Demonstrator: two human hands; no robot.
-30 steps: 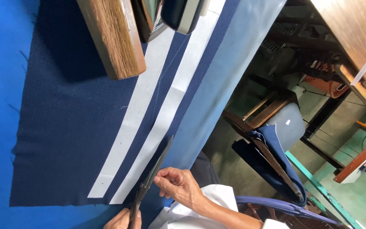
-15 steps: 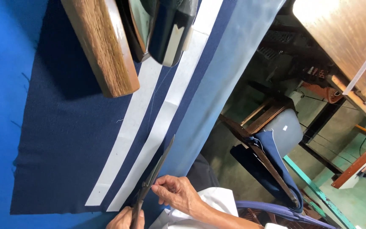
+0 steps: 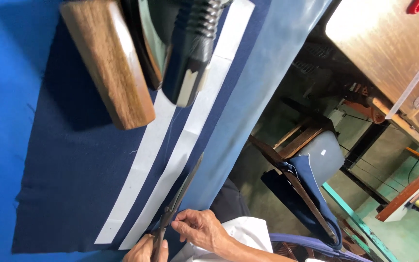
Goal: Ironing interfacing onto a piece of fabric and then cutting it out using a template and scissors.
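Under your hands lies matt navy cloth [image 3: 73,184] with a soft woven look, crossed by two smooth white strips [image 3: 170,160] that look like paper or interfacing. Your scissors [image 3: 180,194] are dull grey metal. The block [image 3: 107,63] is rough-grained, worn wood. The iron [image 3: 190,43] shows glossy black plastic and a ribbed cord sleeve. The counter [image 3: 1,97] cover is bright blue matt cloth.

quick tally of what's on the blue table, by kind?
White strips: 2
Navy cloth: 1
Scissors: 1
Wooden block: 1
Iron: 1
Total: 6

The left hand holds the scissors; the right hand touches them near the pivot.
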